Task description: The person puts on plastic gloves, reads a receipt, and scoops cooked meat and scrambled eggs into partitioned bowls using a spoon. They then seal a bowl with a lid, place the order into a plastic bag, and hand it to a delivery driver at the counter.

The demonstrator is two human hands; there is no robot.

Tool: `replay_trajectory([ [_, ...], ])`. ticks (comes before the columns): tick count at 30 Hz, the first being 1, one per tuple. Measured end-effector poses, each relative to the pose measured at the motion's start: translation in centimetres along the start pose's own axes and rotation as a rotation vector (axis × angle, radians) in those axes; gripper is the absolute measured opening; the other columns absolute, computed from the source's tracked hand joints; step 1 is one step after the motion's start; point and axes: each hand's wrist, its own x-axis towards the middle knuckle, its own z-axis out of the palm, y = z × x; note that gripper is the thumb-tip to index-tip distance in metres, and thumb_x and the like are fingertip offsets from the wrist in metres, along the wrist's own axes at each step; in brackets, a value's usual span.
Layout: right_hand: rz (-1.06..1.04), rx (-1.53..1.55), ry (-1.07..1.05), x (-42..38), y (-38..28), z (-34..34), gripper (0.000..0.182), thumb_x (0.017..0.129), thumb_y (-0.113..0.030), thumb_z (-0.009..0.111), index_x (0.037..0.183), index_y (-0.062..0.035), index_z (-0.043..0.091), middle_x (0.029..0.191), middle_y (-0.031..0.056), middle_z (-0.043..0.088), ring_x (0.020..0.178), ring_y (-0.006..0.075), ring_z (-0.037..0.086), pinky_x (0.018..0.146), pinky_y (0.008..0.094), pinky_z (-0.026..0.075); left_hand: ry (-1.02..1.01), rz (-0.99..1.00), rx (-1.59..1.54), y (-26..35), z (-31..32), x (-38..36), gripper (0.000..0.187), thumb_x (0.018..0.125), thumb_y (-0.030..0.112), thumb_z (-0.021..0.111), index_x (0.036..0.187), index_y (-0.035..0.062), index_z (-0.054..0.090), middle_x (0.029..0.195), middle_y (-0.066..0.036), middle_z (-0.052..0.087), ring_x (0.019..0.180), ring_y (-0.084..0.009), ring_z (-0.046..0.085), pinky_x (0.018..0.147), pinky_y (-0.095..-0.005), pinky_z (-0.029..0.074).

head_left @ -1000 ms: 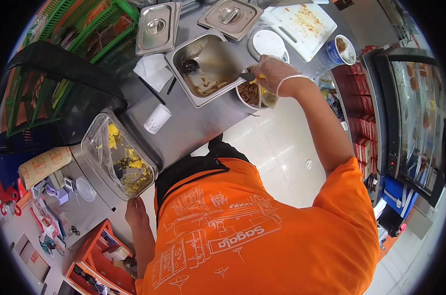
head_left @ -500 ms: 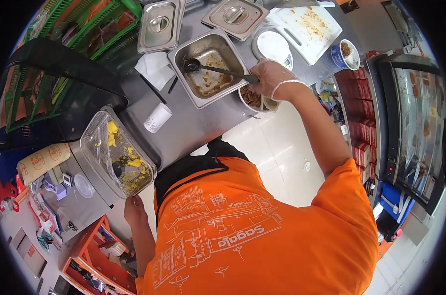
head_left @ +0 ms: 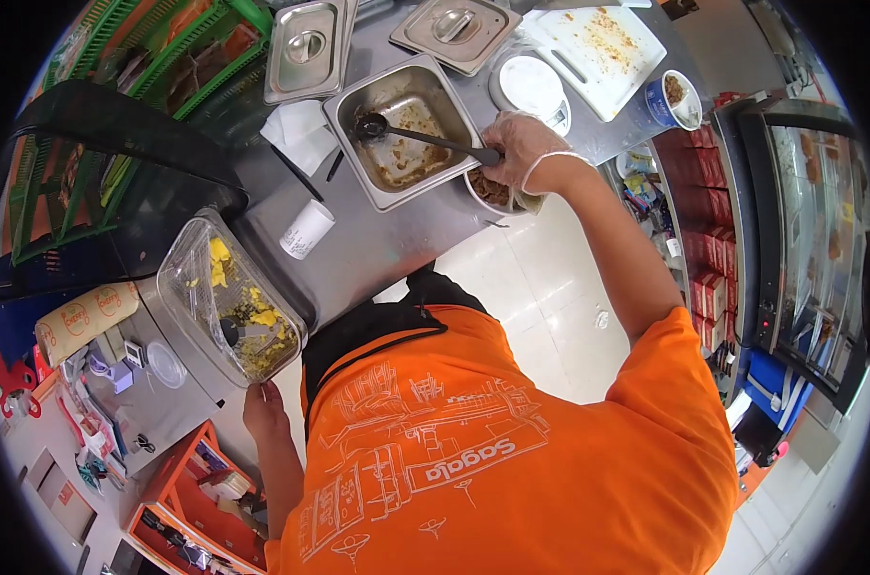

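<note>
My right hand (head_left: 528,149), in a clear plastic glove, is curled above a white tub of shredded brown food (head_left: 492,188). The end of a black ladle (head_left: 425,138) crosses in front of its fingers; what they hold is hidden. The ladle's bowl lies in a steel pan (head_left: 345,165) with orange-brown residue. My bare left hand (head_left: 265,410) is low on the left, fingers closed at the near corner of a clear plastic container (head_left: 184,287). Yellow pieces and greenish bits lie inside it, with a dark spoon-like end among them.
Steel lids (head_left: 306,46) lie behind the pan. A white cutting board (head_left: 636,59) with crumbs, a white round lid (head_left: 531,86) and a blue-white cup (head_left: 661,105) stand far right. A paper roll (head_left: 308,230) sits near the counter edge; green baskets (head_left: 181,86) stand left.
My right hand has shifted slightly, and its fingers are curled lower around the ladle's end. The ladle, pan and left hand look much the same.
</note>
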Motion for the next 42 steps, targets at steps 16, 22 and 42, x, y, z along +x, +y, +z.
replay_trajectory([
  [16, -0.007, 0.032, 0.495, -4.8, -2.0, -6.9, 0.028, 0.086, -0.016, 0.069, 0.112, -0.0064, 0.07, 0.096, 0.0145, 0.065, 0.08, 0.0263, 0.063, 0.075, 0.0359, 0.051, -0.03, -0.002, -0.108, 0.8, 2.5, -2.9, 0.016, 0.092, 0.003, 0.061, 0.107, -0.0052, 0.062, 0.111, -0.012, 0.058, 0.1, -0.0249, 0.059, 0.088, -0.0328, 0.055],
  [22, -0.571, 0.317, 0.734, 2.5, -21.0, -10.1, 0.052, 0.083, -0.015, 0.074, 0.131, -0.0062, 0.057, 0.119, 0.0152, 0.06, 0.097, 0.0247, 0.06, 0.08, 0.0348, 0.052, -0.234, 0.278, 0.094, -4.0, 3.4, -2.1, 0.022, 0.092, 0.004, 0.059, 0.114, 0.0079, 0.061, 0.127, -0.012, 0.058, 0.107, -0.0266, 0.062, 0.093, -0.0447, 0.052],
  [42, -1.197, -0.113, 0.861, -3.6, -38.5, -1.6, 0.048, 0.097, 0.001, 0.033, 0.143, -0.0022, 0.048, 0.151, 0.0246, 0.04, 0.139, 0.042, 0.039, 0.113, 0.0484, 0.033, -0.057, -0.011, -0.733, 4.2, 12.6, 0.9, 0.043, 0.096, 0.009, 0.056, 0.128, 0.009, 0.028, 0.114, -0.015, 0.057, 0.096, -0.0244, 0.066, 0.085, -0.0425, 0.059],
])
